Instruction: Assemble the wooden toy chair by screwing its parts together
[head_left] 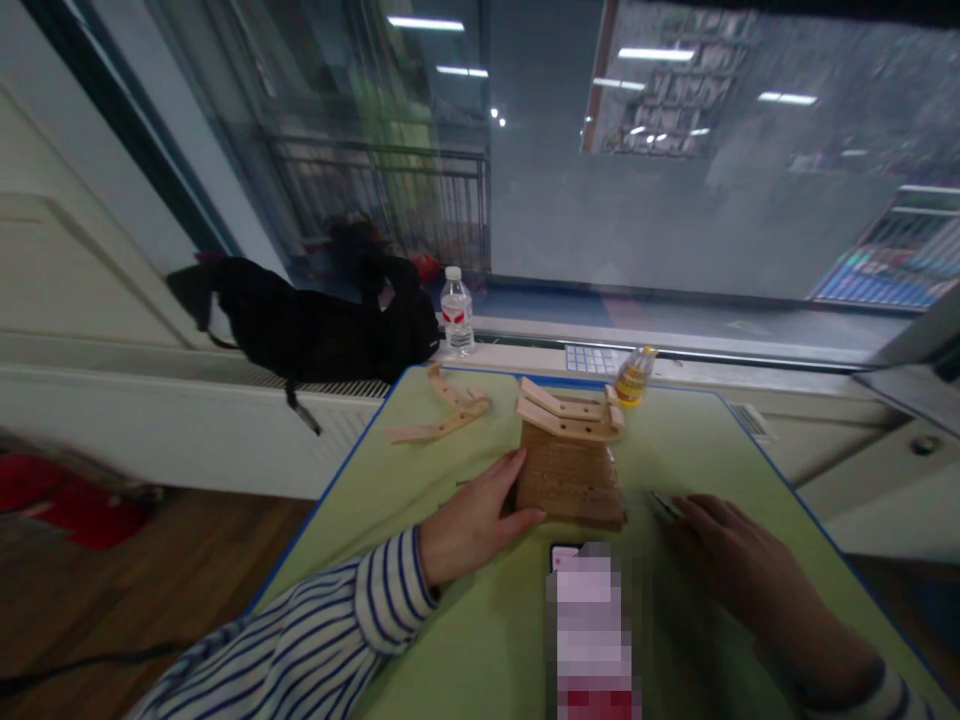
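Observation:
A brown wooden block (pixel 570 485) rests on the table in front of me. My left hand (pixel 484 515) holds its left side, fingers along that edge and thumb at the near corner. Pale wooden pieces with bent ends and dark holes (pixel 566 412) lie across the block's far end. To the right, my right hand (pixel 724 545) is low over the table, its fingers closed round a thin metal tool (pixel 664 505) whose tip points toward the block. Motion blur hides the tool's exact kind. More bent wooden pieces (pixel 442 425) lie at the far left of the table.
A phone (pixel 564 558), mostly pixelated, lies near the table's (pixel 420 480) front middle. A yellow-labelled bottle (pixel 634 378) is at the back right. On the sill are a water bottle (pixel 457 315), a black bag (pixel 322 325) and a gridded white sheet (pixel 592 359), below a large window.

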